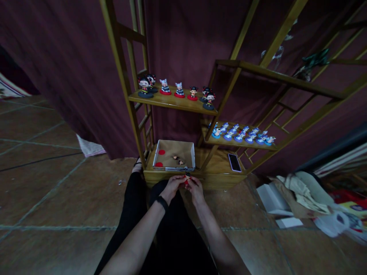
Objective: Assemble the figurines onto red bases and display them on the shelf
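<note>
Between my two hands is a small figurine [187, 176] with black hair and a red base. My left hand [174, 186] pinches it from the left, and my right hand [195, 188] grips it from the right. Fingers cover much of its body. Just beyond my hands, an open cardboard box [188, 152] rests on the low wooden shelf. Inside lie two small dark-haired figurines, one [175, 157] behind the other [181, 162]. Two red round bases, one further back [161, 152] and one nearer [159, 164], are at the box's left side.
Several figurines line the upper shelf [172, 101]; several blue-and-white ones crowd the right shelf [210, 137]. A phone [234, 162] lies on the low shelf. Wooden posts [122, 76] frame the unit. White boxes [273, 199] and plastic bags [332, 221] sit on the floor at right.
</note>
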